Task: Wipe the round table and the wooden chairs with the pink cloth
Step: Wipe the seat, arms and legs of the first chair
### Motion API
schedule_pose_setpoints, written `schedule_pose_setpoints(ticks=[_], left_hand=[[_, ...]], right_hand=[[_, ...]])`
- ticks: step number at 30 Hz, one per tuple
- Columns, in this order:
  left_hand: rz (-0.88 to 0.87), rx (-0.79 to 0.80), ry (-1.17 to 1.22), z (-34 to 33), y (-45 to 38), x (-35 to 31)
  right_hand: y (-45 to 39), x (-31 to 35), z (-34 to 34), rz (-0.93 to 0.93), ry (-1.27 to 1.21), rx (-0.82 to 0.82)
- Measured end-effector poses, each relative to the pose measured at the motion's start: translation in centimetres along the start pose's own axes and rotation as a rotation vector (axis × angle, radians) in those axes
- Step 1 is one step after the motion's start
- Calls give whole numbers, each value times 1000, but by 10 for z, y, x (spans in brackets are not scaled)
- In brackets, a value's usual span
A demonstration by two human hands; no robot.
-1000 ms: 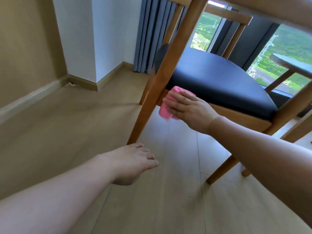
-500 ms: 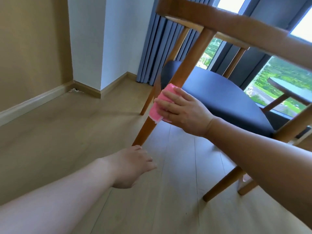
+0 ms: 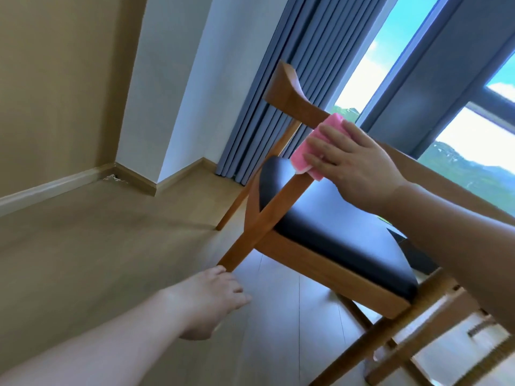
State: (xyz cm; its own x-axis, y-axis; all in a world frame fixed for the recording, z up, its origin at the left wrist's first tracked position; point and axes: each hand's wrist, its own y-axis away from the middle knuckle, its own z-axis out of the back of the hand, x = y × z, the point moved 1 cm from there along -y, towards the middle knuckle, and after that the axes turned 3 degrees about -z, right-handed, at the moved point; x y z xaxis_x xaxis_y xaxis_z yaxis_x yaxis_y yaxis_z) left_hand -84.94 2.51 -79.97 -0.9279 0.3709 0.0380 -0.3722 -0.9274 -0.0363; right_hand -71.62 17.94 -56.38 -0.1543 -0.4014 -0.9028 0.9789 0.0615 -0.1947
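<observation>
Head view: right hand [image 3: 354,160] flat, pink cloth [image 3: 309,147] against wooden chair [image 3: 289,104] backrest.

1 chair [image 3: 320,246], 1 pink cloth [image 3: 306,147], 2 hands [image 3: 354,160]
</observation>
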Motion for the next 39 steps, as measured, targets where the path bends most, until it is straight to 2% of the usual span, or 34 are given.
schedule_pose_setpoints(ticks=[4,11,15,18,22,31,39], left_hand=[[11,27,-4,-6,9,2],[43,91,-28,-14,22,12],[91,109,40,-19,34,16],[103,106,6,-22,43,17],[125,140,16,-26,52,19],[117,145,33,-24,51,15],[39,140,-29,-24,30,10]], right_hand=[[1,18,-9,-36,-3,104],[5,101,-40,-10,-103,106],[6,159,-58,35,-73,263],[7,193,-69,53,-10,360],[5,218,-79,62,-4,374],[10,201,-76,96,-76,265],[6,88,-43,-37,-105,85]])
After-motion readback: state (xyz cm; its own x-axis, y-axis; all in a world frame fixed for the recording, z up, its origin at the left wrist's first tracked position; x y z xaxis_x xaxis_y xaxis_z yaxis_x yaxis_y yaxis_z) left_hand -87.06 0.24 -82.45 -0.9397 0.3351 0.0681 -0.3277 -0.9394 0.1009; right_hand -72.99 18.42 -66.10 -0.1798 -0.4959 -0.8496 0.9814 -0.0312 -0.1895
